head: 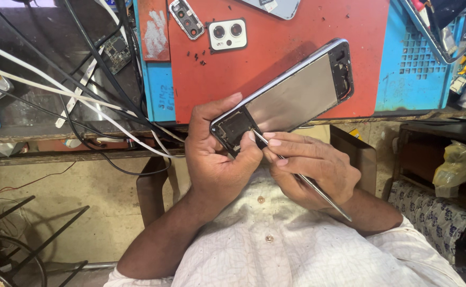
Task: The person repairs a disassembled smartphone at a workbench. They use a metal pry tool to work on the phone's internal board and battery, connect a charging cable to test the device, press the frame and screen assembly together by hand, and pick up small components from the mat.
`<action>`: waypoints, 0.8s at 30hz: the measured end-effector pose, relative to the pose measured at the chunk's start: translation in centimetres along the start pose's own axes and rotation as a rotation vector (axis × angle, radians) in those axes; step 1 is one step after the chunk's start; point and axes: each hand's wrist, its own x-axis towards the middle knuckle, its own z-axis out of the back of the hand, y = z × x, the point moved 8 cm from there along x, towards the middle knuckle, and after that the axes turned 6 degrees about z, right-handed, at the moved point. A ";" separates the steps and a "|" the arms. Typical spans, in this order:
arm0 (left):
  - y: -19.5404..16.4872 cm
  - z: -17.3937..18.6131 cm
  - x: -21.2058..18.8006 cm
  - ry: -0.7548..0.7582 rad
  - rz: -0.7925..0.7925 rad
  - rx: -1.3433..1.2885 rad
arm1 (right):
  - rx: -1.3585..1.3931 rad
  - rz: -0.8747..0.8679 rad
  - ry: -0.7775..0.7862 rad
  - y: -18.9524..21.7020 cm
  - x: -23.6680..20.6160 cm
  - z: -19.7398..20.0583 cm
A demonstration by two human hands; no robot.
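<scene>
Holding the open phone [291, 93] near the middle of the frame, our left hand [219, 154] grips its lower end; our right hand [310, 165], just below, pinches thin tweezers [302, 178] touching it.

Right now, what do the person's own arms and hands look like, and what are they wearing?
Both forearms are bare; the left hand and right hand have no gloves, and no rings or watch show. Fingernails are short and unpainted. The short sleeves belong to a pale, off-white shirt with a faint pattern and small round buttons down the front.
</scene>
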 end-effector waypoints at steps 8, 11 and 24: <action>0.0 0.0 0.1 -0.014 0.029 0.013 | 0.021 0.021 0.038 -0.2 -0.1 0.0; 0.1 -0.3 0.2 -0.029 0.010 -0.008 | 0.016 0.026 0.029 -0.3 -0.1 0.0; 0.3 -0.7 0.4 -0.053 0.013 0.042 | 0.031 0.007 -0.033 -1.1 0.0 0.6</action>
